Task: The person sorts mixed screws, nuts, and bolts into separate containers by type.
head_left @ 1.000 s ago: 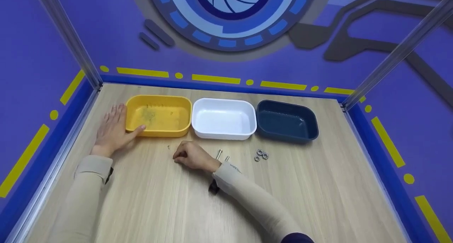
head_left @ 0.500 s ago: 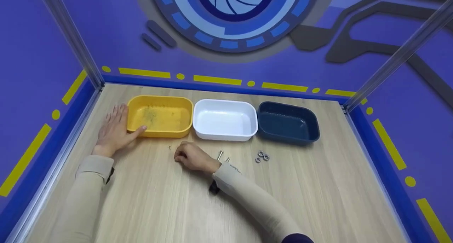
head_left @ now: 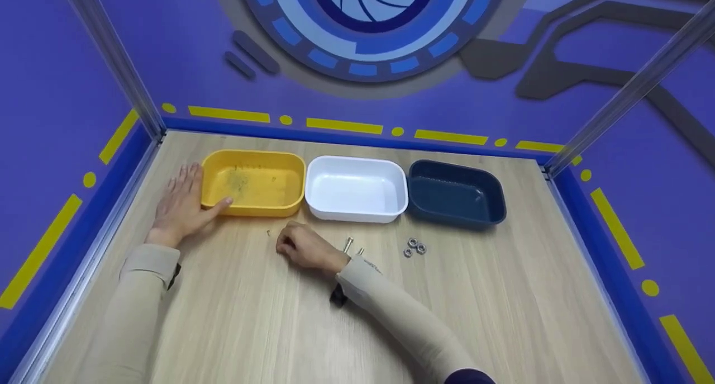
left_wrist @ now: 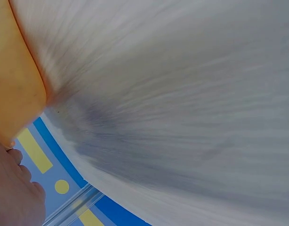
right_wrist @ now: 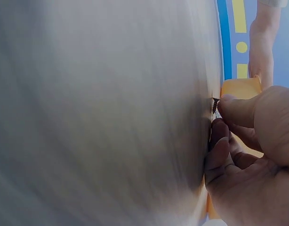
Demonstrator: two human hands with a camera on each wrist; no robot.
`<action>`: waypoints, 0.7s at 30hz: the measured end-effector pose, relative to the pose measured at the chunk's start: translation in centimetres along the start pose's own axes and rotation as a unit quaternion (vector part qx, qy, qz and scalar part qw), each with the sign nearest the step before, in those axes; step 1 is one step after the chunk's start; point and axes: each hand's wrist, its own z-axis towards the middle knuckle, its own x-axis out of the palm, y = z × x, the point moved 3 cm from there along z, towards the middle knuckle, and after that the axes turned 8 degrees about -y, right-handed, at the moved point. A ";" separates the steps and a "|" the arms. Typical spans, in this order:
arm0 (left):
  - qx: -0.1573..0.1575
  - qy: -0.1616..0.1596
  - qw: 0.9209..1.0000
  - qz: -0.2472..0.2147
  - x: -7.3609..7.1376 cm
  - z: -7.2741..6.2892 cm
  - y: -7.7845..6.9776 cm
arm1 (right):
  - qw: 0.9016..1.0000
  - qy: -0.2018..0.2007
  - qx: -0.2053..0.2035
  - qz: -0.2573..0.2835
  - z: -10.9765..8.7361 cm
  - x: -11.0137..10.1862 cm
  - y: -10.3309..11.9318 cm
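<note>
My left hand [head_left: 180,208] lies with spread, straight fingers against the left end of a yellow bin [head_left: 251,212], thumb over its front rim. In the left wrist view, part of that hand [left_wrist: 17,188] shows beside the bin's wall. In front of the bins, my right hand [head_left: 306,247] is low on the tabletop with curled fingers. The right wrist view shows a small dark screw [right_wrist: 215,105] at the thumb and index fingertips, partly covered by them. A tiny dark screw [head_left: 268,233] lies on the table just left of the right hand in the head view.
A white bin [head_left: 355,212] and a dark blue bin [head_left: 455,219] continue the row. Two silver bolts, one a longer bolt [head_left: 348,244], lie partly behind the right wrist. Three nuts [head_left: 413,247] sit before the blue bin. Purple panels [head_left: 357,107] enclose the table.
The head view has shifted very slightly. Both hands, the bins and the loose hardware keep their places.
</note>
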 end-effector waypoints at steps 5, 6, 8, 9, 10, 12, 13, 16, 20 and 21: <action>-0.001 0.000 1.000 0.000 -0.1 -0.1 0.0 | 1.000 -0.002 -0.004 0.001 0.1 -0.1 0.0; -0.001 0.001 1.000 0.001 -0.1 0.0 0.0 | 1.000 -0.002 -0.004 0.001 0.1 -0.1 0.0; -0.002 0.002 1.000 0.002 -0.1 0.0 0.0 | 1.000 -0.001 -0.005 0.000 0.1 -0.1 0.0; -0.002 0.003 1.000 0.002 -0.1 0.0 0.0 | 1.000 0.000 -0.005 -0.001 0.1 -0.1 0.0; -0.003 0.003 1.000 0.002 -0.1 0.0 0.0 | 1.000 0.000 -0.005 -0.003 0.1 -0.1 0.0; -0.005 0.008 1.000 0.003 0.0 0.0 0.0 | 1.000 0.004 -0.005 -0.008 0.1 -0.1 0.1; -0.006 0.009 1.000 0.004 0.0 0.0 0.0 | 1.000 0.007 -0.006 -0.009 0.1 0.0 0.1; -0.008 0.011 1.000 0.008 0.0 0.0 0.0 | 1.000 0.016 -0.010 -0.019 0.1 0.1 0.2; -0.006 0.010 1.000 0.009 -0.1 0.0 -0.1 | 0.999 0.024 -0.014 -0.025 0.1 0.2 0.4; -0.005 0.010 1.000 0.008 -0.1 -0.1 -0.1 | 0.999 0.025 -0.013 -0.022 0.1 0.1 0.5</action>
